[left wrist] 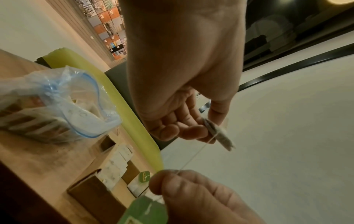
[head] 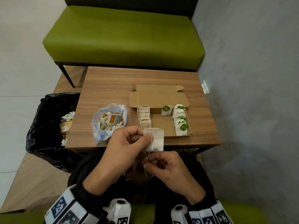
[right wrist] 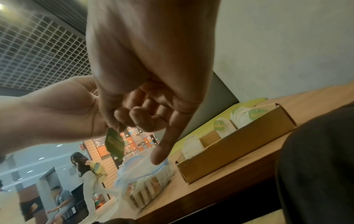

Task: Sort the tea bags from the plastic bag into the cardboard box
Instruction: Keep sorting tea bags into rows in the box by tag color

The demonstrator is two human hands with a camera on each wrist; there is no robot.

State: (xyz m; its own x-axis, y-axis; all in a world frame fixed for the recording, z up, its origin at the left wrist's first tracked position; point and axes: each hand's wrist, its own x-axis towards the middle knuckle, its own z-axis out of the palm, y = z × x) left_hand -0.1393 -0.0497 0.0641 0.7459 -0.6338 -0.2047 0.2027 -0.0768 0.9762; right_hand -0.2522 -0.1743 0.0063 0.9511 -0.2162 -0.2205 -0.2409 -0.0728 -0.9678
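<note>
Low in the centre of the head view, the left hand [head: 127, 143] pinches the upper corner of a white tea bag [head: 155, 139] between thumb and fingers, holding it upright just in front of the near edge of the wooden table [head: 113, 81]. Just below and right of it, the right hand [head: 168, 168] pinches the bag's green tag [left wrist: 147, 212], and the thin string [left wrist: 193, 156] runs taut between the two hands. Right of centre on the table lies the open cardboard box [head: 163, 125], its lid folded back toward the top of the frame; a row of orange-tagged bags [head: 145, 117] stands along its left wall and a row of green-tagged bags [head: 179, 120] along its right wall. Just left of the box sits the open plastic bag [head: 110, 122], with more tea bags inside. At the left edge, beside the table, stands a bin with a black liner [head: 47, 126]. A green bench [head: 123, 36] fills the upper part of the frame.
</note>
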